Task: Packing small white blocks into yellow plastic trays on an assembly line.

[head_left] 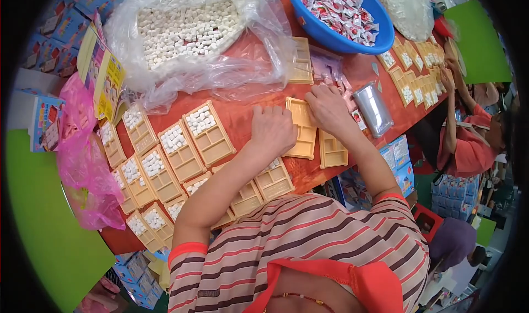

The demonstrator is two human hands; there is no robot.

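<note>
Head view has us looking down at both hands over the red surface (242, 108). Between them, close to the surface's near edge, lies a yellowish tray (302, 134) with compartments. Our left hand (274, 127) is curled just beside the tray's left side; its fingertips are hidden, so we cannot tell whether it grasps anything. Our right hand (329, 109) bends over the tray's far right corner, and we cannot tell whether it grips or merely touches. A second tray (334, 150) sits to the right, nearer the edge. Toward the surface's left end we see rows of trays (217, 142), many part-filled with white cubes (173, 139). More cubes fill a clear plastic bag (259, 73) farther back. Right of that bag stands a blue tub (352, 46) of wrapped packets (341, 12), and a silvery pack (373, 109) lies right of our right hand.
</note>
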